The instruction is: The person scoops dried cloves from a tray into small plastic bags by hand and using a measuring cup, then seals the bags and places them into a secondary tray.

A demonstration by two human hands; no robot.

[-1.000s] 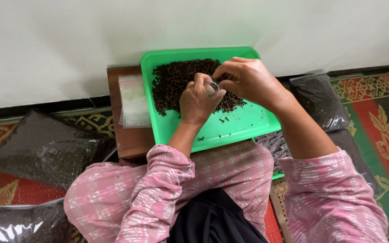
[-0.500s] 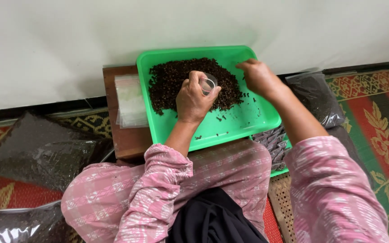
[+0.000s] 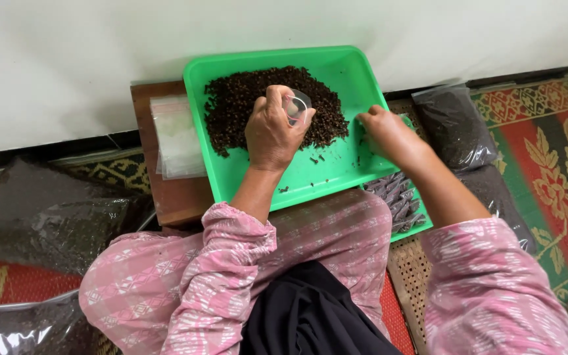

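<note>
Scooping dark cloves with a small clear cup

My left hand (image 3: 272, 135) has its grip clamped on the small clear cup (image 3: 296, 105), tipped into the clove heap (image 3: 267, 102) in the green tray (image 3: 346, 75); my right hand (image 3: 389, 135) rests loose-fingered at the tray's right edge, holding nothing I can make out; filled small packets (image 3: 399, 197) lie below it; empty clear bags (image 3: 175, 135) wait on the wooden worktop (image 3: 172, 197); next, I judge, a level scoop needs lifting without spilling.

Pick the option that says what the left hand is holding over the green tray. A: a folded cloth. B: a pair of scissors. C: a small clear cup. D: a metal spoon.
C: the left hand grips a small clear cup over the heap of dark seeds in the green tray, while the right hand rests near the tray's right edge.
</note>
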